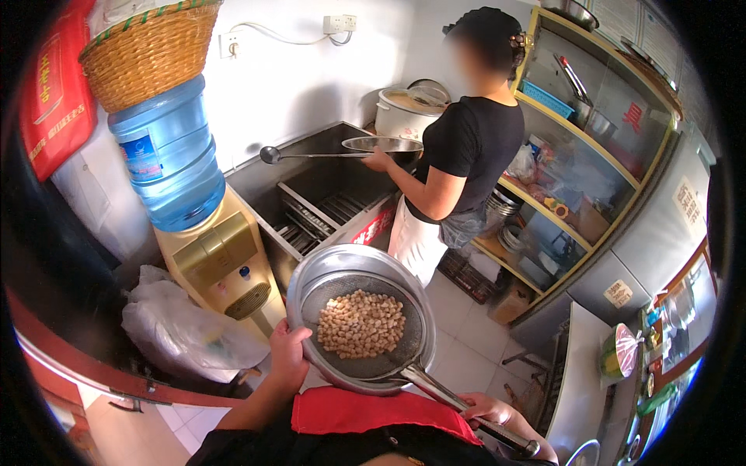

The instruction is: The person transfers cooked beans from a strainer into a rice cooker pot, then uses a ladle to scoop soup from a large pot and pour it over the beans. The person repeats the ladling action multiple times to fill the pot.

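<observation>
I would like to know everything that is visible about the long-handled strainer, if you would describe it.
The strainer has a round grey mesh, which looks like metal wire, and a long, shiny, metallic-looking handle. It faces upward, within the outline of a silvery bowl; what touches it underneath is hidden. Small pale-brown pieces lie on the mesh's middle, leaving its edge bare. The handle runs toward the picture's lower right, where the right hand holds it.

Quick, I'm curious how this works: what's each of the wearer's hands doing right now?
Left hand: closed, holding the metal bowl.
Right hand: closed around the strainer handle.
</observation>
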The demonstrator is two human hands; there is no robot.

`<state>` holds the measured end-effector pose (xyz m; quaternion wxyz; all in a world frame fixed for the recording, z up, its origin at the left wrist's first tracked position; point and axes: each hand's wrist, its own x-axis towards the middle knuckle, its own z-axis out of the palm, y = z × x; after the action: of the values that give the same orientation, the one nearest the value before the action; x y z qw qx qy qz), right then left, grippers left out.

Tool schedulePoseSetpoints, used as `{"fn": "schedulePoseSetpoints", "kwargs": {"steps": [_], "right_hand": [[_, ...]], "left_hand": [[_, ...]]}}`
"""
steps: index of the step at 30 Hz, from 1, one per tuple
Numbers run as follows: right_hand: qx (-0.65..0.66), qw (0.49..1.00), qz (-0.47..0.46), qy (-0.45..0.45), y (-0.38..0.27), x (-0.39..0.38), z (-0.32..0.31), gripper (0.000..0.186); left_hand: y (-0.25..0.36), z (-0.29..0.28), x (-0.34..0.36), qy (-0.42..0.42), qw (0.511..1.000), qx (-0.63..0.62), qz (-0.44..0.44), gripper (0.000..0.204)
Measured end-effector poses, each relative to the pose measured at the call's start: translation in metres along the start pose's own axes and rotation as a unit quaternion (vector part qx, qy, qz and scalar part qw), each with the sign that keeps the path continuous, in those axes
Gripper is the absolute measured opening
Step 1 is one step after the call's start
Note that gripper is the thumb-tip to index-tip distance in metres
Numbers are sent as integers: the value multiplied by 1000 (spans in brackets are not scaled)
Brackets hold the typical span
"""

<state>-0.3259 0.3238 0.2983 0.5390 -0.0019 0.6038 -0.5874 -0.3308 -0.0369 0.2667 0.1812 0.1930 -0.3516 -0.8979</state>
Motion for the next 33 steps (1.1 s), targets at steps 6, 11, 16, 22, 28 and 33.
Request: {"fn": "schedulePoseSetpoints", "kwargs": {"steps": [6,11,16,22,28,33], "right_hand": [[62,997,-5,48,22,-2,27,43],[149,987,1,55,13,-11,78,44],[131,982,-7,133,64,-21,82,39],[138,981,-24,133,117,-44,84,40],[45,973,-48,222,161,-63,99,44],[75,975,-83,194,170,-68,131,41]], "left_hand": [[1,-4,16,-56,996,12,-68,32],[-13,-14,32,-88,992,38,-85,34],[-40,-11,24,-121,984,33,-126,32],[-55,-3,-16,-129,982,60,-124,31],[-66,1,-57,-137,980,62,-134,30],[-48,9,-60,-173,963,136,-153,28]]}}
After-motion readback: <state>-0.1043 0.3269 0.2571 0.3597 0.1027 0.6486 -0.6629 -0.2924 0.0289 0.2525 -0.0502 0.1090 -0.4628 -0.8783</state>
